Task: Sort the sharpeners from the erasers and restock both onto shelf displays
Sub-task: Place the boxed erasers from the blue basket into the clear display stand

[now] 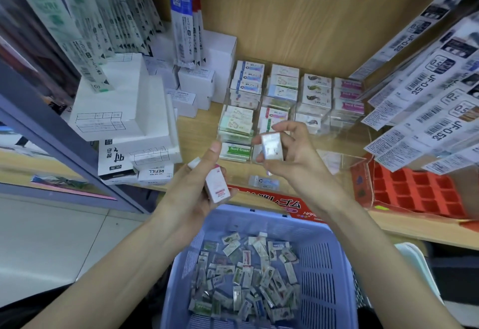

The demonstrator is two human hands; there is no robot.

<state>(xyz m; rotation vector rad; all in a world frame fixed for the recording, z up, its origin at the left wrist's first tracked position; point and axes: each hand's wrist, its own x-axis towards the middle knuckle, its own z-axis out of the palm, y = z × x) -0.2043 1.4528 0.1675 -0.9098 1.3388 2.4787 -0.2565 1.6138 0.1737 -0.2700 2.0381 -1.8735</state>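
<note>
In the left hand [191,194], gripped between raised thumb and curled fingers, a small white rectangular eraser with a pink band [217,186], up above the far rim of the lilac-blue slotted plastic basket [318,233]. In the right hand [298,163], pinched with thumb below and curled fingertips above, a small pale block in glossy clear wrap [272,146], just before the front row of the clear acrylic tiered display [350,144] on the light wooden shelf [199,132]; eraser or sharpener, cannot tell through the glare. Down in the basket, a loose heap of small wrapped packets [246,277], yet to be sorted. Likely light, firm with a slight rubbery give, not fragile, safe to drop a short way. Probably slippery in the film, so best taken across the two long narrow sides, not by the flat shiny faces or the crinkly wrap ends. Easy to pinch singly; harder to carry several without fanning out. Best slid flat onto a matching stack, label upward, as with the green-sleeved "Hard Eraser" bar [236,150]. Near the shelf edge, one loose blue-and-white eraser [264,182], apart from both hands.
</note>
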